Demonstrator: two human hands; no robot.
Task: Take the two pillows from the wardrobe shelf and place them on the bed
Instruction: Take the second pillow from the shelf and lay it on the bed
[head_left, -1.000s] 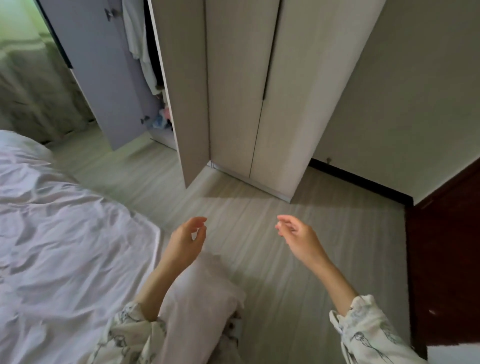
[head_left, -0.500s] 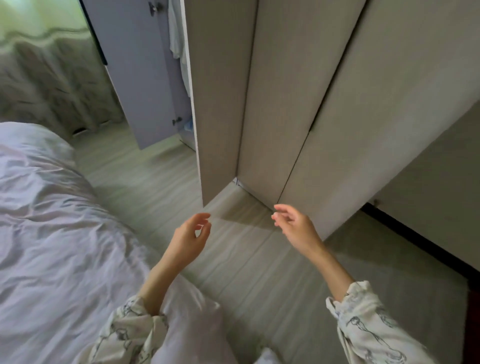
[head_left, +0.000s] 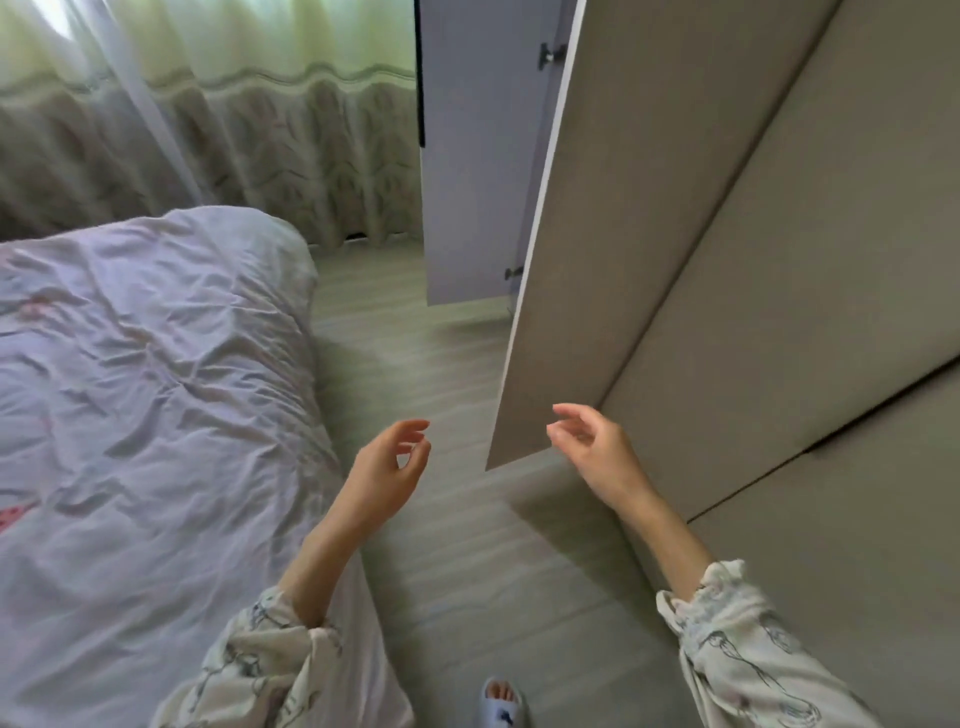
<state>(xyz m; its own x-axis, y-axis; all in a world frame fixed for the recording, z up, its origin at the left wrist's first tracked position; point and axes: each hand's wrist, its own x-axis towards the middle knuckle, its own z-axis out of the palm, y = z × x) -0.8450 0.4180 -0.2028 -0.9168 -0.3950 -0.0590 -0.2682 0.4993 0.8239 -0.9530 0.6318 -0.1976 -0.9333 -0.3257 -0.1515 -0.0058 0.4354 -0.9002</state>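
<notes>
The bed (head_left: 145, 395) with a crumpled pale lilac sheet fills the left side. The beige wardrobe (head_left: 779, 270) stands on the right, with one door (head_left: 587, 218) swung out toward me and a second grey door (head_left: 467, 156) open farther back. The shelf and the pillows are hidden behind the doors. My left hand (head_left: 387, 473) hovers over the floor beside the bed edge, fingers loosely curled and empty. My right hand (head_left: 597, 449) is raised near the lower corner of the near open door, fingers apart, holding nothing.
A strip of pale wood floor (head_left: 441, 545) runs between bed and wardrobe. Patterned curtains (head_left: 234, 130) hang along the far wall. My slippered foot (head_left: 501, 701) shows at the bottom edge.
The view has swung left and moved closer to the wardrobe; the curtains and more of the bed came into view. Both hands stay raised and empty.
</notes>
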